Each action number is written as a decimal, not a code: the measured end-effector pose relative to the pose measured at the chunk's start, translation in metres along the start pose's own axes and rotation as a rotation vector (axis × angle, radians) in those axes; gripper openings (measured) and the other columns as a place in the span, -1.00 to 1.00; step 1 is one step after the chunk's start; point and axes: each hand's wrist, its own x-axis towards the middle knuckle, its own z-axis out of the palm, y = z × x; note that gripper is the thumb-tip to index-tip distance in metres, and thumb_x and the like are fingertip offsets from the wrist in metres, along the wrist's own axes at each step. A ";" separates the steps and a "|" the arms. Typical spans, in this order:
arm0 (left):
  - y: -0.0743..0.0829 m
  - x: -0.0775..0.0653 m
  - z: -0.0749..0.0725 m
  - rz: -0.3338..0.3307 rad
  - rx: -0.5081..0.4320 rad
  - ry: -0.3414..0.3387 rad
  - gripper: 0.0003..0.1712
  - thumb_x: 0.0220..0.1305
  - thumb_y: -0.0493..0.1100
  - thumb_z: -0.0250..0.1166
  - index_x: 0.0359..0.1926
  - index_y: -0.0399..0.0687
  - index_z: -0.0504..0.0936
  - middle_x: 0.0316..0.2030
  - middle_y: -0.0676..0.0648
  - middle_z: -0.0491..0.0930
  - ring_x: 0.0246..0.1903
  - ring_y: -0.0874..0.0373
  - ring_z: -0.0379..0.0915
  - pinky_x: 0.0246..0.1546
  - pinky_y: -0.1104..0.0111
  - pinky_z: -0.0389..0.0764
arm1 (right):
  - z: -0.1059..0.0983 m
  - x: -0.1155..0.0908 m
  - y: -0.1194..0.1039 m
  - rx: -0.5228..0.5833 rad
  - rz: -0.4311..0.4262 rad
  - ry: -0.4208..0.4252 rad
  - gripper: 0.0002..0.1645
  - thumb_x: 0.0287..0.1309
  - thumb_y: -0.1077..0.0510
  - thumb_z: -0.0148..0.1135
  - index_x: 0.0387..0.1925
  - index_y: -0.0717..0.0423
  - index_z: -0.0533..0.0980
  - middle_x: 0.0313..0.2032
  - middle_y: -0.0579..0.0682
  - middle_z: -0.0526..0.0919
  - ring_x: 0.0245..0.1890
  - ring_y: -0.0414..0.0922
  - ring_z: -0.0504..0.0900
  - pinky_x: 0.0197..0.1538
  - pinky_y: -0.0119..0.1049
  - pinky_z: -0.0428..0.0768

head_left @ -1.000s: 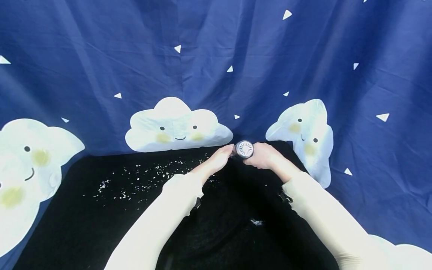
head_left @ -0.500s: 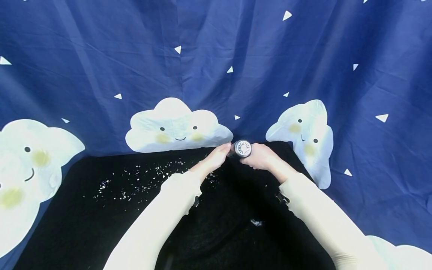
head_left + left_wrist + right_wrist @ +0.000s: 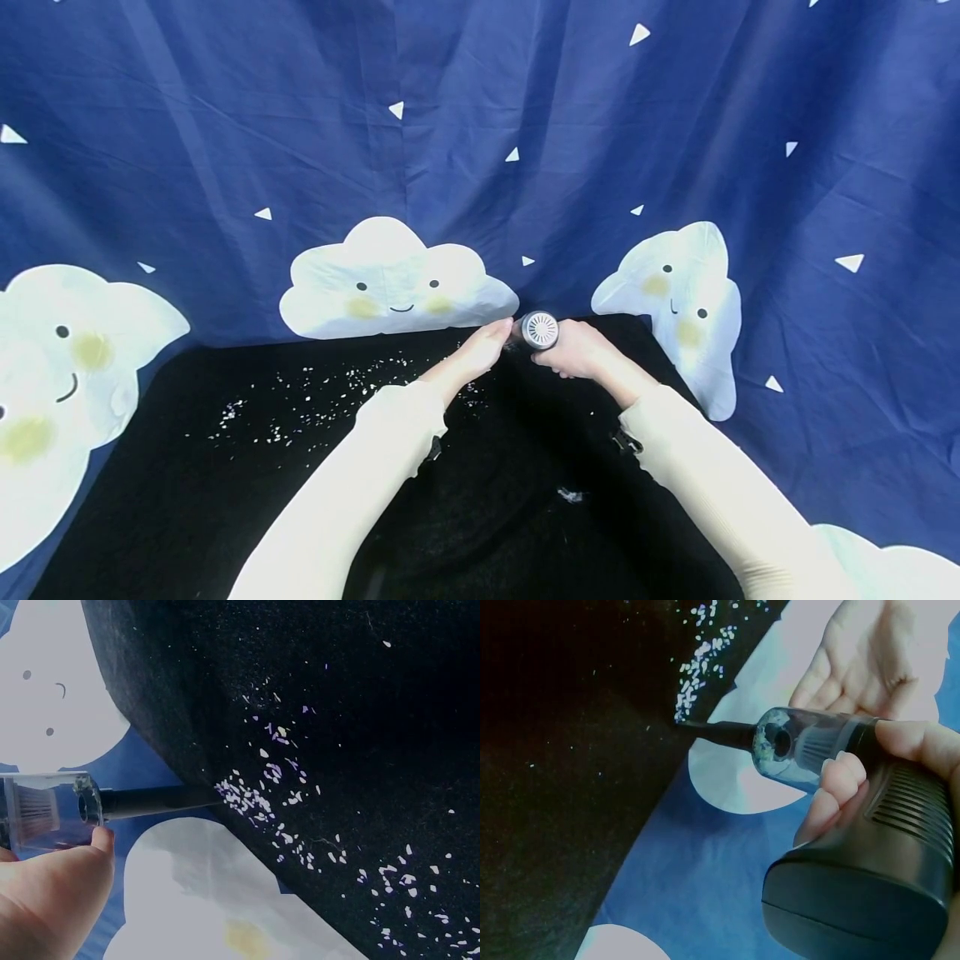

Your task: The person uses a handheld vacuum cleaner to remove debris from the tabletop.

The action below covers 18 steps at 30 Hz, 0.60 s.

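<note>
A handheld vacuum cleaner (image 3: 540, 331), with a black body, clear dust chamber (image 3: 791, 746) and narrow black nozzle (image 3: 161, 801), is held out at the far edge of the black cloth. My right hand (image 3: 576, 348) grips its body, fingers and thumb curled round it in the right wrist view. My left hand (image 3: 482, 348) is at the clear chamber from the other side, palm turned towards it, fingertips right at its wall (image 3: 52, 900). The nozzle tip meets a pile of small white scraps (image 3: 244, 799) on the cloth. Some debris shows inside the chamber.
Black cloth (image 3: 187, 500) covers the surface in front of me. More white scraps (image 3: 277, 412) lie scattered over its left and far part. A small whitish patch (image 3: 570, 495) shows nearer me. A blue curtain (image 3: 465, 100) with printed clouds hangs behind the far edge.
Both hands and the vacuum cleaner shifted slightly left between one second and half a second ago. Since then they have stayed almost still.
</note>
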 end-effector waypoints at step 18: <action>0.001 -0.004 -0.005 0.054 0.147 -0.028 -0.39 0.64 0.04 -0.25 0.45 -0.25 0.30 0.43 -0.22 0.28 0.45 -0.03 0.12 0.45 0.17 0.12 | -0.002 -0.008 -0.002 0.016 -0.001 -0.021 -0.72 0.01 -0.02 0.41 -0.50 0.09 0.57 -0.69 -0.02 0.63 -0.71 -0.14 0.60 -0.51 -0.26 0.59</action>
